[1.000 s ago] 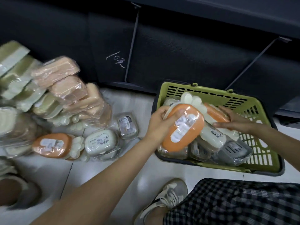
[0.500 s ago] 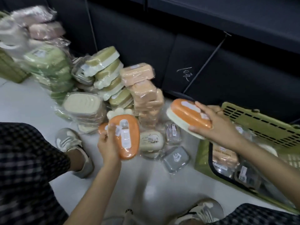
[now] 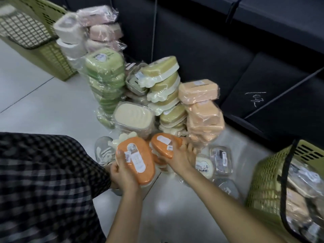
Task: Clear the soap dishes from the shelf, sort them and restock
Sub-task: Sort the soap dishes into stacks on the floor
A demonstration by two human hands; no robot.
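On the floor at six o'clock, two orange dishes are gripped: one by the left hand, one by the right hand, fingers clamped. Sorting is judged underway; next, each would be set on the stacks at twelve o'clock.

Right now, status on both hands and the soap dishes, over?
Left hand grips one orange soap dish. Right hand grips a second orange soap dish, low by the sorted stacks. Nothing blocking.
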